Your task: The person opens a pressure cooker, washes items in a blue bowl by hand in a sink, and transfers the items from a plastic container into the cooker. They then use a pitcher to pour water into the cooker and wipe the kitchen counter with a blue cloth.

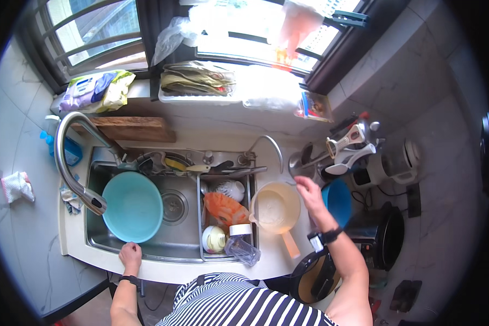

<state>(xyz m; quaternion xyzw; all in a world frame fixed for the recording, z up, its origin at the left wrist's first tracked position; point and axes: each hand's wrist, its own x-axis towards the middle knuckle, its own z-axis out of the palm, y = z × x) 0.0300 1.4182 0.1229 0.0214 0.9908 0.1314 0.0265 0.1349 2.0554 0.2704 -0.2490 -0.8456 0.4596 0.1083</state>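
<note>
My left hand (131, 254) is curled at the front edge of the steel sink (146, 251), just below a turquoise plastic basin (133, 206). Nothing shows in its fingers, and I cannot tell if they touch the basin. My right hand (311, 194) is beside the far right rim of a cream plastic dipper (276, 208), fingers bent downward; whether they touch it is unclear. The dipper stands on the white counter (271, 261), its handle towards me. A blue plastic container (336, 202) is partly hidden behind my right hand and wrist.
A gooseneck faucet (66, 163) arches over the basin. The drying rack (201, 228) holds an orange bag (225, 208), a bowl (230, 190) and a clear plastic jar (243, 249). Utensils (350, 150) crowd the back right corner. A black cooker (377, 236) stands right of my arm.
</note>
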